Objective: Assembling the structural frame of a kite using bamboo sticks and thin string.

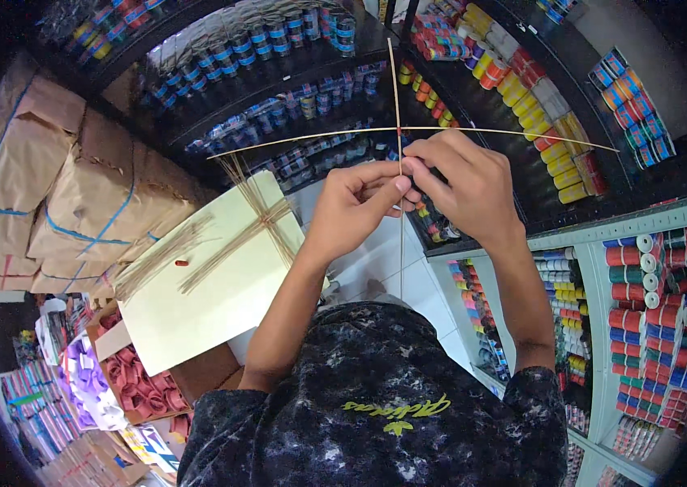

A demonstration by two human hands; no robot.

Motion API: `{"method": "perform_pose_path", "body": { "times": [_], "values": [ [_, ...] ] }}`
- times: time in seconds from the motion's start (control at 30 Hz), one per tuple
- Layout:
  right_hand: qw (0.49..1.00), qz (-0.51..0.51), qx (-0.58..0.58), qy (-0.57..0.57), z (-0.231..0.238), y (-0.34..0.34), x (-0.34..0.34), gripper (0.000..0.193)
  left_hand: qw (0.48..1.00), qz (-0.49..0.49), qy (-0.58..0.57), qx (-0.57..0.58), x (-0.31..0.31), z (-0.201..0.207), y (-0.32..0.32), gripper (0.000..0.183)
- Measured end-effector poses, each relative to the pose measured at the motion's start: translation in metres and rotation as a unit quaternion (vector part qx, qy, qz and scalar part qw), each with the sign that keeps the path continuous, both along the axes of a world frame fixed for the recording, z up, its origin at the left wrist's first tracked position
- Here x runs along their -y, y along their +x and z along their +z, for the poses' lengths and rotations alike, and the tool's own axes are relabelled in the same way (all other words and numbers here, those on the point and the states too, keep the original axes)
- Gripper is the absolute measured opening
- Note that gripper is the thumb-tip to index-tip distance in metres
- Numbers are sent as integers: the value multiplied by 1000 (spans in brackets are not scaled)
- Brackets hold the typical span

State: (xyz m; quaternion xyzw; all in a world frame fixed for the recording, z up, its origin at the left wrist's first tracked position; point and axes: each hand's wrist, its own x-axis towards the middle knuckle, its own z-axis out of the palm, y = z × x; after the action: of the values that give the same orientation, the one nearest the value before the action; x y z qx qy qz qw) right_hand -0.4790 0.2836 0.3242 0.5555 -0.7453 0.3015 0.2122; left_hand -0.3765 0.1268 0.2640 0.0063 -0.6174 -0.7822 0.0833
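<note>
Two thin bamboo sticks form a cross [319, 135] in front of me: one upright, the other lying across it and bowing down at both ends. A small reddish spot, perhaps thread, marks their crossing. My left hand [360, 203] is closed, its thumb and fingers pinching the upright stick below the crossing. Just above it, my right hand [465, 183] is also closed, thumb and forefinger pinched at the same stick; any thread between those fingertips is too fine to see. On a pale yellow board [165, 333] at left rest crossed stick frames [266, 219], loose sticks [161, 256] and a small red spool [181, 263].
Brown paper-wrapped packages [75, 178] tied with blue string are stacked at left. Below the board stands a carton of red rolls [136, 381]. Dark shelves [278, 97] of spools rise ahead, and a pale shelf unit [595, 268] with colored rolls is at right. White tiles [425, 292] cover the floor.
</note>
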Motion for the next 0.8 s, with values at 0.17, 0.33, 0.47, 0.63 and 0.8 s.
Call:
{"method": "perform_pose_path", "body": {
  "times": [0.17,0.33,0.47,0.63,0.8],
  "values": [
    [1000,-2,-4,-12,4,4,-2,13,1000,-5,5,-2,-2,3,5,25],
    [1000,-5,-12,-19,4,5,-3,14,1000,-5,8,-16,-5,6,7,25],
    [999,-10,-14,-41,2,8,-2,10,1000,-3,17,-19,-6,6,9,24],
    [999,-18,-25,-45,5,10,-3,11,1000,-3,15,-20,-7,8,10,24],
    [998,-20,-28,-54,4,10,-3,12,1000,0,14,-23,-9,8,11,22]
  ]
}}
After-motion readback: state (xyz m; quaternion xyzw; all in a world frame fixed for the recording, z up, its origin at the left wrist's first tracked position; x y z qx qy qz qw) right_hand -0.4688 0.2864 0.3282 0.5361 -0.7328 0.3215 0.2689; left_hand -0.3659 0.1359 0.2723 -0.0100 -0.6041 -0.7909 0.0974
